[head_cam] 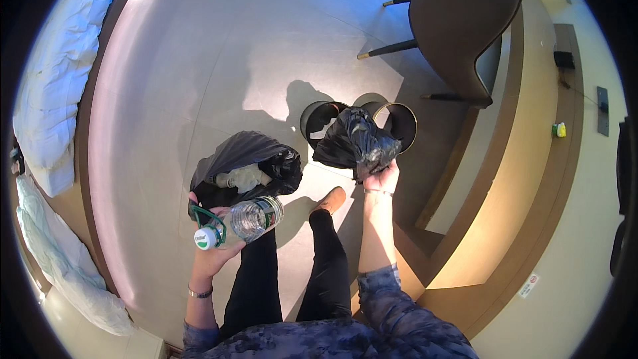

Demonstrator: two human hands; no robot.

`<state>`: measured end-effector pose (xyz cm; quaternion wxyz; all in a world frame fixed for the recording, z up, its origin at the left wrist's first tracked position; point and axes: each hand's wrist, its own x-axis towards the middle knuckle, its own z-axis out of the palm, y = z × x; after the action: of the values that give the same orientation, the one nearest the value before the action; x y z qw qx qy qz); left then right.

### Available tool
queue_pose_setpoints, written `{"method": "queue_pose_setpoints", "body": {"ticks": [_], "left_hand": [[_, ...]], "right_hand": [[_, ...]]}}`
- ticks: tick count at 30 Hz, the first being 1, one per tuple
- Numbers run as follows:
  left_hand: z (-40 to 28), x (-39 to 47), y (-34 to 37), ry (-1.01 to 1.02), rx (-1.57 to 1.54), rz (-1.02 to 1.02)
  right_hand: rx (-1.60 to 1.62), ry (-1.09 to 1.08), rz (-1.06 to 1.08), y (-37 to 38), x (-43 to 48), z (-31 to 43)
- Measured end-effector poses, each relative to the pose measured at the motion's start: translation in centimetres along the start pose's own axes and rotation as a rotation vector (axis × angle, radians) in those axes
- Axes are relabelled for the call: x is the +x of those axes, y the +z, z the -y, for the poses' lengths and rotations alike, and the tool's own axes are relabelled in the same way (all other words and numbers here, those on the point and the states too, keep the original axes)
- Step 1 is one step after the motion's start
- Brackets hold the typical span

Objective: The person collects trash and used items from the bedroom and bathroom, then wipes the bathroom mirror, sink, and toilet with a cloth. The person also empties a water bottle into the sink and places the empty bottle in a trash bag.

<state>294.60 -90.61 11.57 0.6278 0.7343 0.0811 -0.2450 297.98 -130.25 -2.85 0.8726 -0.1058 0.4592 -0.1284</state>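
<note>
My left hand (pixel 219 255) holds a large clear plastic bottle (pixel 253 218) with a white cap and a green carrying loop. Its fingers also grip the rim of a black plastic bag (pixel 227 157), whose mouth gapes and shows pale crumpled waste (pixel 241 178) inside. On the other side, my right hand (pixel 383 180) grasps a bunched black plastic bag (pixel 355 138). That bag hangs over two round bins and partly covers both. White scraps lie in the left bin (pixel 310 118); the right bin (pixel 409 127) has a gold-coloured rim.
A brown chair (pixel 458 25) stands ahead to the right, beside a long wooden counter (pixel 528 199). A small yellow-and-green item (pixel 559 130) sits on the counter. White bedding (pixel 60 75) runs along the left. My shoe (pixel 333 200) is on the tiled floor (pixel 199 60) below the bins.
</note>
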Motion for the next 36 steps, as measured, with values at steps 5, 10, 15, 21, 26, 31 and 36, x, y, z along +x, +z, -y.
{"method": "queue_pose_setpoints", "body": {"ticks": [5, 10, 15, 21, 26, 31, 36], "left_hand": [[-1.9, -1.0, 0.6, 0.005, -0.045, 0.000], [-4.9, -2.5, 1.5, -0.040, -0.158, 0.080], [-7.4, -6.7, 2.3, 0.033, -0.071, 0.158], [-10.4, -13.4, 3.8, 0.046, -0.127, 0.160], [-13.4, -18.8, 2.1, 0.049, 0.094, 0.102], [-13.7, -24.6, -2.0, 0.026, -0.008, -0.129], [-10.4, -31.0, -7.5, 0.167, -0.229, -0.148]], "right_hand": [[0.114, 0.134, 0.549, 3.6, -9.6, 0.7], [0.315, 0.430, 0.861, 6.5, -17.1, -2.3], [0.156, 0.622, 0.677, 5.4, -20.2, -8.3], [-0.472, 1.399, 0.580, 5.4, -18.0, -14.5], [-1.146, 1.185, 0.833, 3.2, -22.9, -21.6], [-1.738, 1.216, 1.075, 4.3, -27.6, -28.5], [-2.018, 0.866, 1.765, 7.5, -36.2, -33.4]]}}
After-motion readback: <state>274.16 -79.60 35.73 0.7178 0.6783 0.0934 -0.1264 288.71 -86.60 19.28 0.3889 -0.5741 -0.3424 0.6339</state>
